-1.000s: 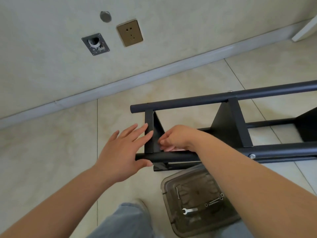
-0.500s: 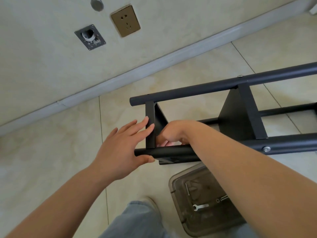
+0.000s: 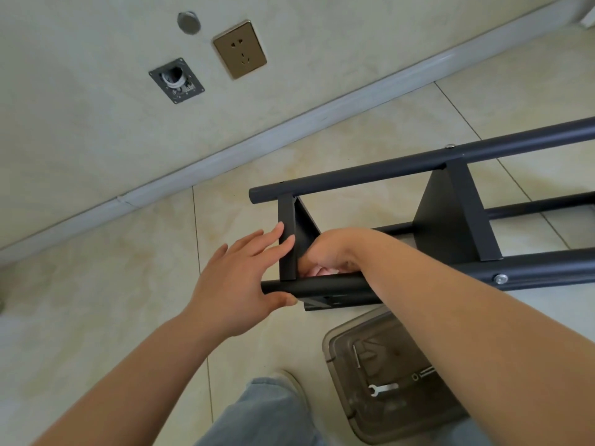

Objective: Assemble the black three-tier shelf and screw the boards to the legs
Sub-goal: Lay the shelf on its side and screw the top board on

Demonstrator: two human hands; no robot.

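Beige tiled floor [image 3: 106,317] under a cream wall. The black metal three-tier shelf [image 3: 450,226] lies on its side there. My left hand [image 3: 238,284], fingers straight, steadies the end board [image 3: 287,239]; my right hand [image 3: 328,249] curls behind the near leg [image 3: 325,286], grasp hidden. I judge I'm fastening this board; next comes the silver spanner [image 3: 383,388] from the clear plastic box [image 3: 354,423].
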